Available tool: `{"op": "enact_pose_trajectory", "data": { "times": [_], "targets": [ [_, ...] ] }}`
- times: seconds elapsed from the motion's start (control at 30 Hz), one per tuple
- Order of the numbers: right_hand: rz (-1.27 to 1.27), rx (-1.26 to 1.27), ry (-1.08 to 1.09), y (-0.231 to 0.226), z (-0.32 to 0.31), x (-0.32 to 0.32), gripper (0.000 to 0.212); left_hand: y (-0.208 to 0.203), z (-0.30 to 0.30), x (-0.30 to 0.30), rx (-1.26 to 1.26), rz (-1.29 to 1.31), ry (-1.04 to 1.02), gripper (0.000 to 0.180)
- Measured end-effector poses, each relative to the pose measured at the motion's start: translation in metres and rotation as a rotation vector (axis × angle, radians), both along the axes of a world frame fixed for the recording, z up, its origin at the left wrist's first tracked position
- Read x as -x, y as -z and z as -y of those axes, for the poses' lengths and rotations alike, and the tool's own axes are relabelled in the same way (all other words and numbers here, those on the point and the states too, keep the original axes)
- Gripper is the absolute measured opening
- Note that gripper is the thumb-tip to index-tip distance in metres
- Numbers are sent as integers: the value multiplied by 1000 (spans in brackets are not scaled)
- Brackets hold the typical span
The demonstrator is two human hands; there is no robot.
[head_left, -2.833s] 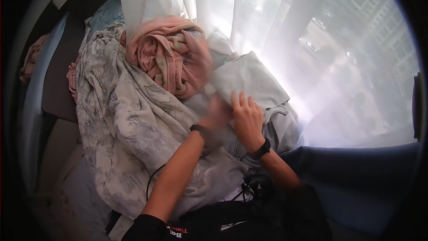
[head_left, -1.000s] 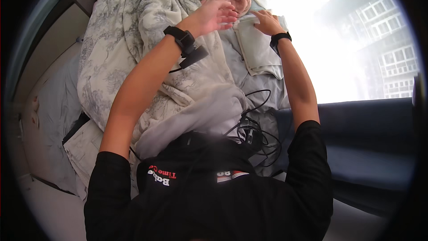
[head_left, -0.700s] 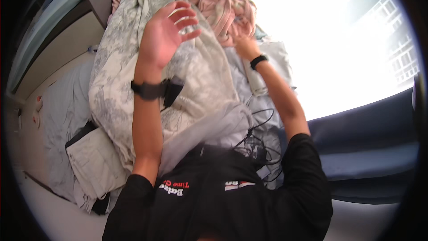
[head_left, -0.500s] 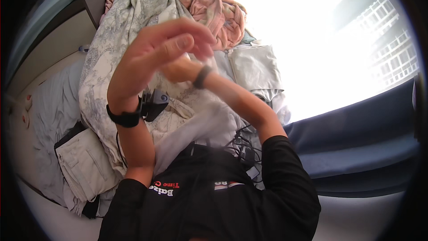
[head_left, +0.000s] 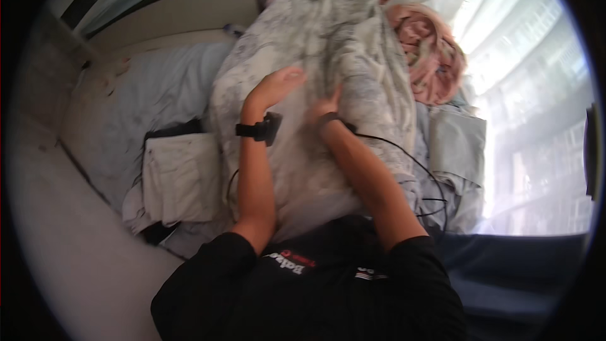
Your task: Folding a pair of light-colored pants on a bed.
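Observation:
A pale blanket [head_left: 303, 44] with a grey-blue pattern is spread lengthwise on the bed in front of me. Over its left part is my left hand [head_left: 278, 86], fingers stretched toward the right and apparently holding nothing; a black strap with a small dark device [head_left: 270, 129] circles that wrist. My right hand [head_left: 325, 110] is low over the blanket's middle, or touching it. Motion smears its fingers, though one digit points away from me. A dark band [head_left: 327, 119] sits on the right wrist. Close to my body lies a blurred greyish-white cloth [head_left: 319, 208].
Folded light trousers [head_left: 183, 177] lie to the left, beside a rumpled blue-grey sheet [head_left: 170, 82]. On the right are a bundled pink blanket [head_left: 420, 31], a folded grey cloth [head_left: 457, 145] and a looping black cable [head_left: 435, 180]. Sheer curtains [head_left: 530, 170] hang beyond them.
Both hands have dropped from raised in front of me, crossing in view, to separate places lower over the blanket. The view has shifted, so the bed appears farther right.

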State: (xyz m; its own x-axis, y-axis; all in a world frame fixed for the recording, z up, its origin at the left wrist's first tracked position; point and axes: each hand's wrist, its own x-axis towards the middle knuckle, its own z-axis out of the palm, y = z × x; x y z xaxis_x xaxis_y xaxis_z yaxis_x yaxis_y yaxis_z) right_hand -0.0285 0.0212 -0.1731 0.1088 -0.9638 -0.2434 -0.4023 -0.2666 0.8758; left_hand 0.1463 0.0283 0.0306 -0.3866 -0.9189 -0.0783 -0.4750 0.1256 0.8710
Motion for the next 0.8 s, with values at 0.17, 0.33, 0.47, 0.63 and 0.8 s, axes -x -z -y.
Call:
{"op": "enact_pose_trajectory", "data": {
  "times": [0.17,0.33,0.47,0.63,0.8],
  "targets": [
    [667,-137,442,-127,-50,12,22,-11,-98,-126,226,669,-780,56],
    [696,-221,489,-140,-47,1,20,26,-131,-211,94,995,-855,83],
    [753,-168,359,-137,-58,0,23,38,-102,-220,268,906,-1045,98],
    [790,-186,322,-133,-59,1,26,47,-115,-265,475,894,-1217,91],
    [800,-251,288,-140,-63,4,28,32,-140,-262,239,981,-1067,64]
  ]
}}
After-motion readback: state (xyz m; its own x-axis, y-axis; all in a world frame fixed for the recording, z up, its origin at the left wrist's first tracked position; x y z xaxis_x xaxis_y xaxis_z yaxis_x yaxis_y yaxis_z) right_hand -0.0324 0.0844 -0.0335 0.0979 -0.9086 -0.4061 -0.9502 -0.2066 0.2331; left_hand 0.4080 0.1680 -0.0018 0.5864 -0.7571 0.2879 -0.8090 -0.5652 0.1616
